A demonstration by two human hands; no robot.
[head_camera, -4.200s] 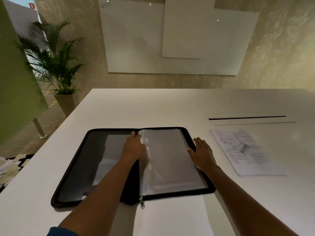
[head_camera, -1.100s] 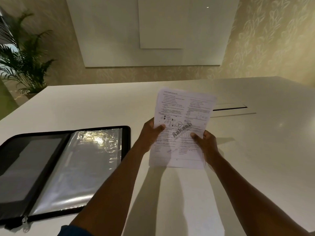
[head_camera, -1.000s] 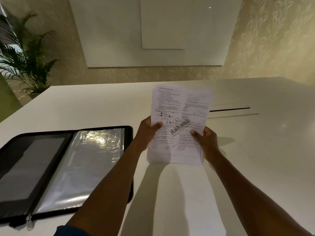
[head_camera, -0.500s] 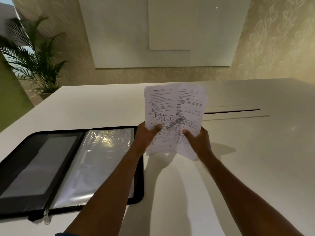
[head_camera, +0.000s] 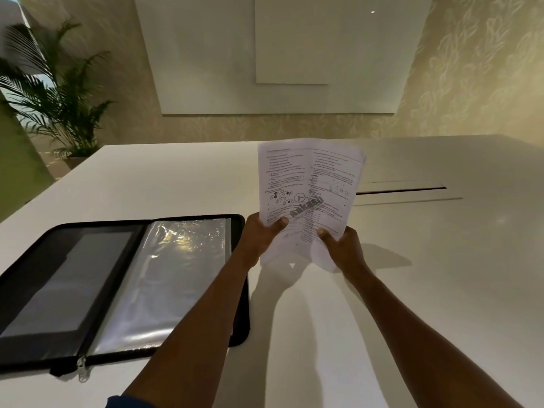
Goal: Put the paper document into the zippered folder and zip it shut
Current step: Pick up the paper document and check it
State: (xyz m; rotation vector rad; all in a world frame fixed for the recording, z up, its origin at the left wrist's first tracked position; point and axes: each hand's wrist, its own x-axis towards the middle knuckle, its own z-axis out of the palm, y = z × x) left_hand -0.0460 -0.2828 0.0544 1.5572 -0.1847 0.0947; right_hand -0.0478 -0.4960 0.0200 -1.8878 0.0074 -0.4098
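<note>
I hold the printed paper document (head_camera: 306, 189) upright above the white table (head_camera: 412, 290), bowed a little along its middle. My left hand (head_camera: 260, 235) grips its lower left edge and my right hand (head_camera: 341, 248) grips its lower right corner. The black zippered folder (head_camera: 38, 260) lies open flat on the table to the left of the paper. Clear plastic sleeves (head_camera: 173, 275) cover its right half. Its zip pull (head_camera: 81, 369) hangs at the near edge by the spine. My left forearm crosses the folder's right corner.
A long cable slot (head_camera: 400, 191) is set into the table behind the paper. White panels (head_camera: 279, 54) hang on the patterned wall beyond the far edge. A potted palm (head_camera: 59, 98) stands on the floor at the left.
4.2 s ago both hands rested on the open folder and the paper lay on the table at the right. Since 1.1 s ago the held paper has shifted left, nearer the folder.
</note>
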